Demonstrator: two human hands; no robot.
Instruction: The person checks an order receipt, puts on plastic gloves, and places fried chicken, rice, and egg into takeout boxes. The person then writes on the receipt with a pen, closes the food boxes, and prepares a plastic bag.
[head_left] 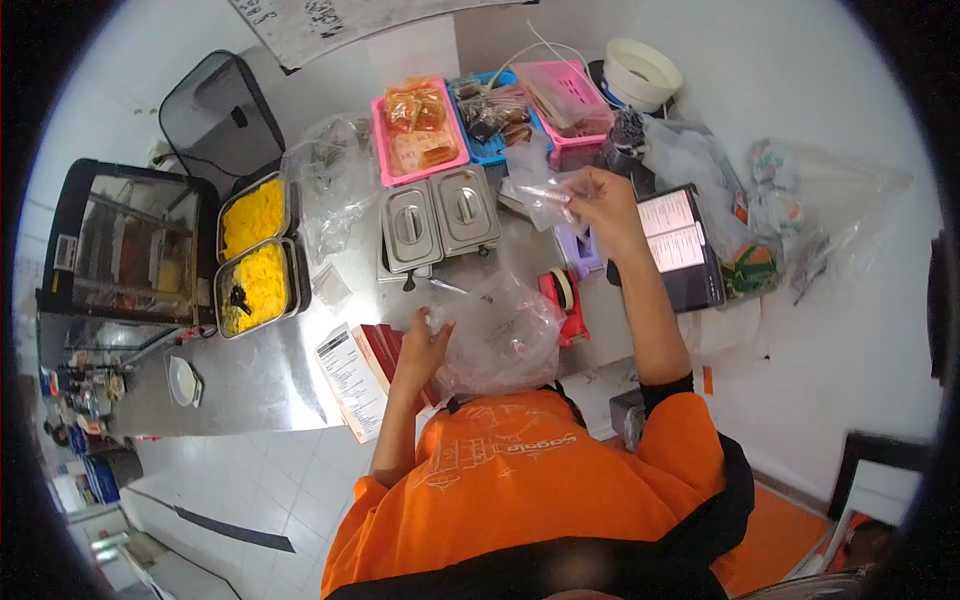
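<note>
My right hand (603,205) is raised at the right, its fingers pinched on a small clear plastic bag (545,195) above the lilac holder (578,248). Lower and to the left, my left hand (427,345) has its fingers closed at the edge of a large clear plastic bag (500,335) that lies near my body. Two lidded steel containers (410,225) stand just beyond that bag. A red tape dispenser (565,305) is at the bag's right side, and red booklets (383,350) lie partly behind my left hand.
Pink baskets (462,130) and a blue basket (490,155) line the back. At the left are steel trays of yellow food (262,285) and a glass display case (130,245). A tablet (680,245) stands at the right, near a white tub (640,75).
</note>
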